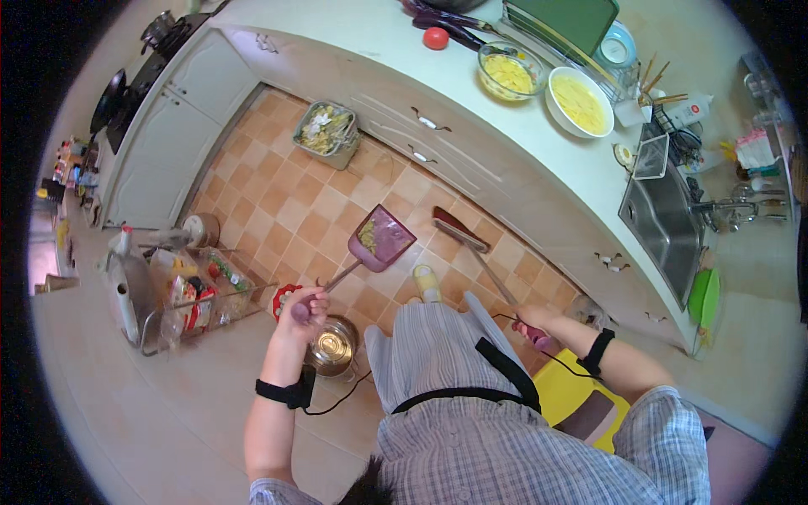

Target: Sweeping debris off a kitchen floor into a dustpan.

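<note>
My left hand [307, 307] grips the handle of a purple long-handled dustpan [392, 243]. Greenish-yellow scraps [368, 237] lie inside the pan, gathered toward its handle side. The pan is over the tiled floor; I cannot tell whether it touches the tiles. In my right hand [533, 323] is the purple grip of a broom [487, 264]. Its dark red bristle head [459, 228] is low at the floor, to the right of the dustpan and apart from it. One yellow slipper [427, 283] on my foot shows between the two tools.
A bin [326, 136] full of scraps stands by the drawers. Behind my left hand is a steel pot [332, 346]; a wire rack [202, 303] with bagged food is further left. A yellow stool [568, 398] stands at my right. The counter [366, 44] holds bowls of yellow slices [579, 104].
</note>
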Demonstrator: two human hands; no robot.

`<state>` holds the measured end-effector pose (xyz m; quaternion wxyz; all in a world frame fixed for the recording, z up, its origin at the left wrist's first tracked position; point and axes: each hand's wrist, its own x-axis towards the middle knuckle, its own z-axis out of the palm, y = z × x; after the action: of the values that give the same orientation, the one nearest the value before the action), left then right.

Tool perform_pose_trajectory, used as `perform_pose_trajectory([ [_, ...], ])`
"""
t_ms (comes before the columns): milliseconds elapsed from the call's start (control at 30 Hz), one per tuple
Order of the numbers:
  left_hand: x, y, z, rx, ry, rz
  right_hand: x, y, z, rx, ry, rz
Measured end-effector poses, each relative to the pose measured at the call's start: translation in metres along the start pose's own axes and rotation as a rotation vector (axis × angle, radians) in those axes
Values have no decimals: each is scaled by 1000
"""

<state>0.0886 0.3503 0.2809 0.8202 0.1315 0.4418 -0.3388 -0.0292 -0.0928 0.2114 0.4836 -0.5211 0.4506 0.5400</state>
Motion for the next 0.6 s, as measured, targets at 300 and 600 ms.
perform_pose_trajectory([
  [300,9,42,12,-120,29,-65,-77,-89,-36,221,-256,43],
  [600,-5,75,39,-149,26,83,-83,-183,7,76,-232,-49],
])
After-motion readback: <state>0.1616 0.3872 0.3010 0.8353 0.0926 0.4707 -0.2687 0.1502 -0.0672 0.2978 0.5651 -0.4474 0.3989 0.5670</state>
